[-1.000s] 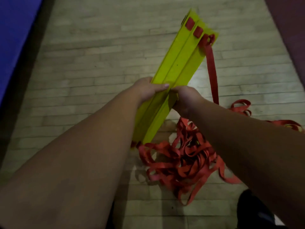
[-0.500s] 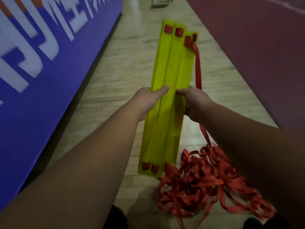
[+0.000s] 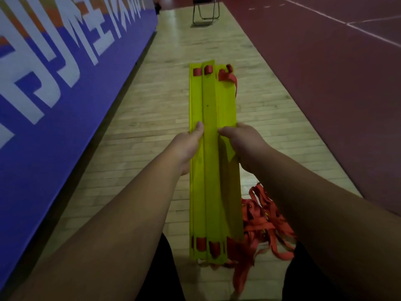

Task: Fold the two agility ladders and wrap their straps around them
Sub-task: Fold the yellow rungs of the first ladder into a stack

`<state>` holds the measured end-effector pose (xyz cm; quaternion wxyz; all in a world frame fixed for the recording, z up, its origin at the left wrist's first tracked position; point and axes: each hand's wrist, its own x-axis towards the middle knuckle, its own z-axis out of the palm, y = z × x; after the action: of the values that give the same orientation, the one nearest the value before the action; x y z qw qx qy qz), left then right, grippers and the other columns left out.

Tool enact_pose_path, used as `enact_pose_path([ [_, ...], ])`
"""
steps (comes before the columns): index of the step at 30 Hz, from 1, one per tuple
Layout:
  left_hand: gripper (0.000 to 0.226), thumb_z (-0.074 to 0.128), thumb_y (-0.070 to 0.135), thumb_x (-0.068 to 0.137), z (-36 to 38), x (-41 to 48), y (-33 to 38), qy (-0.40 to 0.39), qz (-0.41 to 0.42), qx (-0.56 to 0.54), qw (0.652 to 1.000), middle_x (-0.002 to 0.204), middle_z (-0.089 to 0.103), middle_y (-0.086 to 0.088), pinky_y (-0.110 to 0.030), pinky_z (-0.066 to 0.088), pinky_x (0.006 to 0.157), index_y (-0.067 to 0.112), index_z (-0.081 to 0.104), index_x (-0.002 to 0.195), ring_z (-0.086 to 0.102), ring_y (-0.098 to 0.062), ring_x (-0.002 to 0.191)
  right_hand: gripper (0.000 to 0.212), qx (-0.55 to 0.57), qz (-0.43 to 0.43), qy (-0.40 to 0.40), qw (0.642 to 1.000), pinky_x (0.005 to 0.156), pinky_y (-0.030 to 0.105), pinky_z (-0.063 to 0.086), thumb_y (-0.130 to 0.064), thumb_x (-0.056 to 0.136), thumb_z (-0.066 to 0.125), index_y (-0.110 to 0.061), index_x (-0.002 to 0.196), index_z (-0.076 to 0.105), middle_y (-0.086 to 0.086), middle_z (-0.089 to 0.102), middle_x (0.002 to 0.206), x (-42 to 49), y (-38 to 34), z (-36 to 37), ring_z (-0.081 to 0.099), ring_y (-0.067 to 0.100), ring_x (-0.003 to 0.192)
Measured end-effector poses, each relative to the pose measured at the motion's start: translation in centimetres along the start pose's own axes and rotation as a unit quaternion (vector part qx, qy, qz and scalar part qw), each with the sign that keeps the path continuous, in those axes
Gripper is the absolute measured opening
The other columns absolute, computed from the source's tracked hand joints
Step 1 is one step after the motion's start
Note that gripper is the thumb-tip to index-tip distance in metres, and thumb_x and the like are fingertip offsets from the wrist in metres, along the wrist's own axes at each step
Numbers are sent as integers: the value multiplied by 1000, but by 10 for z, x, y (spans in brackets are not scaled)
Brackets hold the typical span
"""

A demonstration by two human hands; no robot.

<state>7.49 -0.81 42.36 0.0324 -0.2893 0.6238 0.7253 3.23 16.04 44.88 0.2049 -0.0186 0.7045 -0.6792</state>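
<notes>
Far left of the yellow rung stack point(image 3: 211, 181) runs the blue banner wall point(image 3: 54, 109), a hard boundary on that side. Between wall and stack lies a strip of wooden floor point(image 3: 156, 109). Now the left hand point(image 3: 188, 144): it grasps the stack's left edge at mid-length, thumb over the top face, fingers hidden underneath. The stack is held out lengthwise in the air, its rungs slightly fanned rather than squared. That is probably why both hands squeeze inward, to press the rungs flush. On the stack's right edge the right hand point(image 3: 240, 140) clasps it the same way, thumb on top.

Below and right of the stack's near end, the red straps point(image 3: 264, 222) lie heaped on the floor, with one length trailing off the far right corner. Wrapping looks not yet begun. Right of the stack the maroon court point(image 3: 325, 94) offers room to swing a strap. Beyond the stack's far end, a folding chair point(image 3: 206, 11) stands well apart. No second ladder is in view.
</notes>
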Motion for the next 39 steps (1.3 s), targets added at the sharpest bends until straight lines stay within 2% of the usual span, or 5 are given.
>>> enact_pose_path([
  [8,77,39,83,103,39,-20,17,-64,-21,-58,996,121,82,-15,-58,65,94,25,70,143,82,-35,106,40,-38,-27,-3,999,85,49,67,-48,91,86,-22,118,73,2,80,108,7,1,-10,79,24,98],
  [17,76,62,79,96,52,6,13,-79,3,-71,994,131,78,-18,-69,59,102,26,64,151,79,-42,113,95,-111,1,15,994,80,54,68,-88,49,85,-26,120,74,3,81,104,39,6,-10,80,26,92],
  [25,67,72,68,87,39,25,12,-30,3,-71,997,116,81,-21,-71,61,96,19,77,133,81,-44,103,58,-3,76,-17,997,78,58,67,-45,88,88,-20,132,60,9,76,118,52,5,-12,79,31,98],
  [36,51,64,65,97,29,17,25,16,15,-33,999,108,84,-13,-64,63,97,23,78,123,82,-38,101,97,1,155,-74,985,93,75,56,-46,53,94,-23,141,62,21,66,139,75,11,-11,68,52,118],
  [39,62,65,71,87,25,19,27,38,35,-5,999,107,84,-10,-62,63,97,23,78,124,82,-36,101,77,8,142,-53,988,90,74,58,-41,72,88,-22,141,60,21,67,134,75,8,-9,71,50,113],
])
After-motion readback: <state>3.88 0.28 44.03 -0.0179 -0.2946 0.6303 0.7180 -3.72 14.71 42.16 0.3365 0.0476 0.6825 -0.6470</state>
